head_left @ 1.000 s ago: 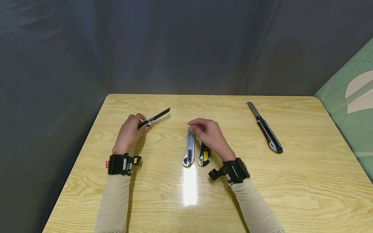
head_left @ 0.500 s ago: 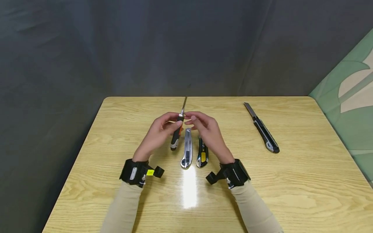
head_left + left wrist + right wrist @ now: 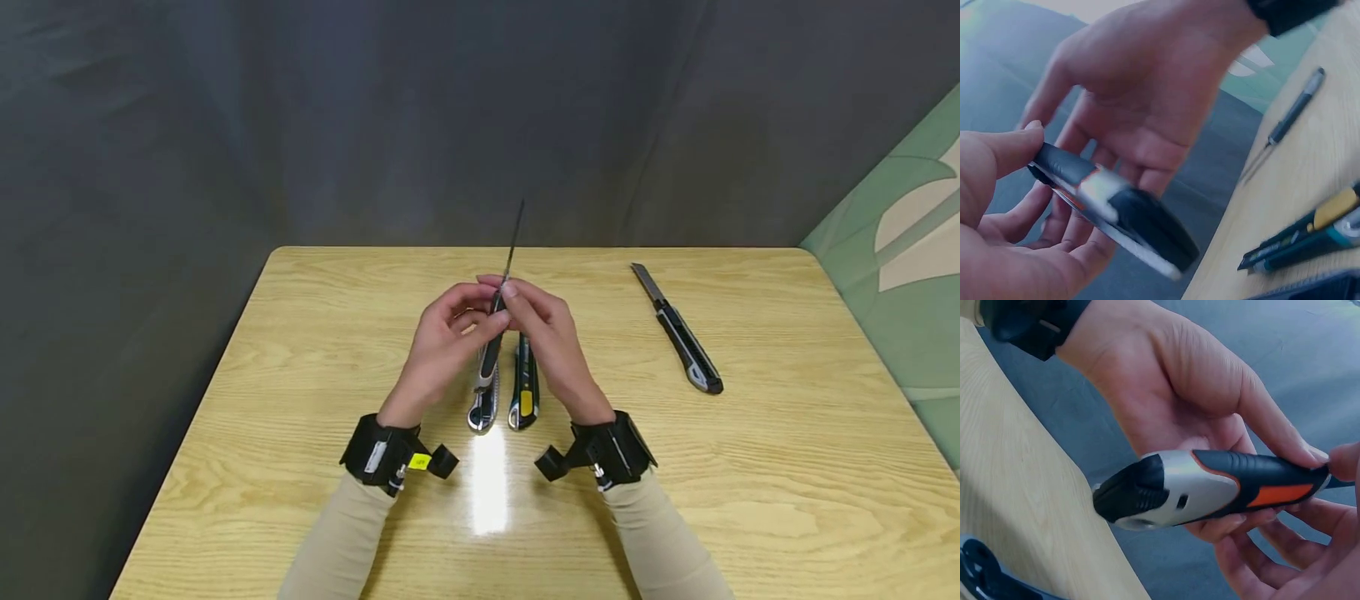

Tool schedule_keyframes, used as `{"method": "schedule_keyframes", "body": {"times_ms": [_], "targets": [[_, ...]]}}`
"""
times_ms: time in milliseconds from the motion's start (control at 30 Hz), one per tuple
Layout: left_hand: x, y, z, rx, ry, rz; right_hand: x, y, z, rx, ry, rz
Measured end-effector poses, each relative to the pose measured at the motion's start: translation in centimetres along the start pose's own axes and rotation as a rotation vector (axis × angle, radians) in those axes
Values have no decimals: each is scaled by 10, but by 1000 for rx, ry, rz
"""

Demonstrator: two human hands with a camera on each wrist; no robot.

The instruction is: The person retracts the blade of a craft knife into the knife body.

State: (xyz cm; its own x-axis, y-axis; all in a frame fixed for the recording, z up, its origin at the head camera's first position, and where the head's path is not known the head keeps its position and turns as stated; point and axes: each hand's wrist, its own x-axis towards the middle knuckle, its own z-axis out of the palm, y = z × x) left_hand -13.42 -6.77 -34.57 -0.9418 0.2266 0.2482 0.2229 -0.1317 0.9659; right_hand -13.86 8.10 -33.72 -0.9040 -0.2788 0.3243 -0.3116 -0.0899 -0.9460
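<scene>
A black, silver and orange utility knife (image 3: 491,354) hangs above the table, its long dark blade pointing away. My left hand (image 3: 442,342) grips its handle between thumb and fingers. At the front of the handle, by the base of the blade, my right hand (image 3: 555,342) pinches it with the thumb. The right wrist view shows the orange inset and silver body of the knife (image 3: 1210,487) closely; its butt end faces the camera in the left wrist view. Below the hands lie a silver utility knife (image 3: 482,414), partly hidden, and a black one with a yellow slider (image 3: 527,392).
Another black and grey utility knife (image 3: 684,346), blade out, lies at the right of the wooden table (image 3: 810,433). Behind the table hangs a dark curtain (image 3: 480,125), and green patterned fabric (image 3: 915,267) borders it on the right.
My left hand has brought the knife from the left to the middle, raising it and turning its blade forward. My right hand stayed near the middle and now pinches the knife too.
</scene>
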Motion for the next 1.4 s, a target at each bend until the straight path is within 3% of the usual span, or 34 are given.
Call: {"method": "schedule_keyframes", "body": {"times_ms": [133,267,467,533,633,867,1033,1200,1400], "targets": [[0,2,11,93,40,90,0,-1,-2,15,11,-26],[0,-4,15,50,52,71,2,-1,-4,33,-2,-75],[4,-26,13,-221,-39,-78,4,0,-5,168,-40,-110],[4,-24,14,-311,-75,-125,3,0,-5,219,-60,-100],[4,-24,12,-366,-101,-143,3,-1,-4,259,-77,-84],[3,-28,16,-392,-150,-110,2,-6,-1,291,-101,-69],[0,-29,25,-504,-262,-92,2,-9,1,278,-105,-113],[-5,-23,32,-518,-373,-92,2,-9,1,319,-126,-108],[-4,-15,32,-466,-344,-35,1,-12,1,312,-180,-50]]}}
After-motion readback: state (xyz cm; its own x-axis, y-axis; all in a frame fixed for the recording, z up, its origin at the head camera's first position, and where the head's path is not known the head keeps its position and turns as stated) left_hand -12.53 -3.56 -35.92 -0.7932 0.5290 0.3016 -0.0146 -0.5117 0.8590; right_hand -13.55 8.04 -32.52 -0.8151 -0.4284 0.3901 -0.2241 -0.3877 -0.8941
